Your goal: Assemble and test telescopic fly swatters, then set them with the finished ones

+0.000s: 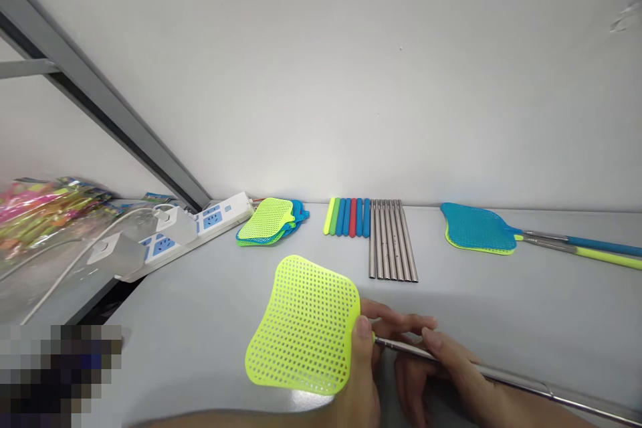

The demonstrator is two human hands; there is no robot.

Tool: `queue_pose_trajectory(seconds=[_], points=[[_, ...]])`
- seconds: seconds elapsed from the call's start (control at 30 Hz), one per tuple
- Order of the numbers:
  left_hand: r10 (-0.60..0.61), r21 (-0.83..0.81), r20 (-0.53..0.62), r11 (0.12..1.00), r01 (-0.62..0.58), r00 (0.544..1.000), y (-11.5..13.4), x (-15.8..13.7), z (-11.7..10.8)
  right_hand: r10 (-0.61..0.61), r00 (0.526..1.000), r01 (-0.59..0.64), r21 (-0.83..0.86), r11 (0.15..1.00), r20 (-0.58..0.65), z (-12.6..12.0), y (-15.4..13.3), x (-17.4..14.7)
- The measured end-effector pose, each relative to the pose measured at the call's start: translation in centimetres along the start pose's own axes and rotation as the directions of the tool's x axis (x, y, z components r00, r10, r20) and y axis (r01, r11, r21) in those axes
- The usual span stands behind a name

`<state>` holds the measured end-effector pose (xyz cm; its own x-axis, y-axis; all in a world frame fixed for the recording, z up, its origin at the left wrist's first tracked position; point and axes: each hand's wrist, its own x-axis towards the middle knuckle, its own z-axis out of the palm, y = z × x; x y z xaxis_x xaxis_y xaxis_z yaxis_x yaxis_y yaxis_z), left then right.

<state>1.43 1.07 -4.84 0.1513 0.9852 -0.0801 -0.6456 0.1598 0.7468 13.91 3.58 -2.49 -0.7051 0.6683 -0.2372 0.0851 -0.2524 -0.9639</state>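
Observation:
My left hand (364, 374) is closed on the neck end of a yellow-green mesh fly swatter head (305, 328), thumb on top. My right hand (461, 371) grips a thin metal rod (521, 381), thumb and fingers around it. The rod's narrow tip meets the neck of the head beside my left fingers; how deep it sits there I cannot tell. The rod's far end runs out of view at the lower right.
Behind my hands lie several coloured handle sleeves (346, 217) and several metal tubes (391, 241). A pile of swatter heads (265, 221) sits left of them. Two swatters with rods (479, 231) lie right. Far left are a power strip (185, 237) and bagged goods (50, 214).

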Motion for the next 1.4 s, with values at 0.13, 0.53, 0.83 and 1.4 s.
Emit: queue_pose_trajectory(seconds=[0.13,0.53,0.83,1.4], points=[[-0.022,0.008,0.027,1.000,0.022,0.999,-0.1,0.1,0.0,-0.023,1.000,0.023,-0.006,1.000,0.014,-0.1,0.0,0.0],[0.016,0.069,0.067,0.997,-0.021,0.998,-0.1,-0.1,0.1,-0.051,0.997,0.054,-0.057,0.997,0.057,-0.5,0.2,-0.4],[-0.050,0.183,0.043,0.982,0.042,0.998,0.6,0.1,-0.4,0.020,0.998,-0.022,0.036,0.999,0.056,0.0,-0.1,0.1],[0.189,0.467,-0.167,0.880,-0.091,0.968,1.2,1.6,-0.7,-0.094,0.951,0.186,0.302,0.935,-0.296,-1.9,2.7,0.3]])
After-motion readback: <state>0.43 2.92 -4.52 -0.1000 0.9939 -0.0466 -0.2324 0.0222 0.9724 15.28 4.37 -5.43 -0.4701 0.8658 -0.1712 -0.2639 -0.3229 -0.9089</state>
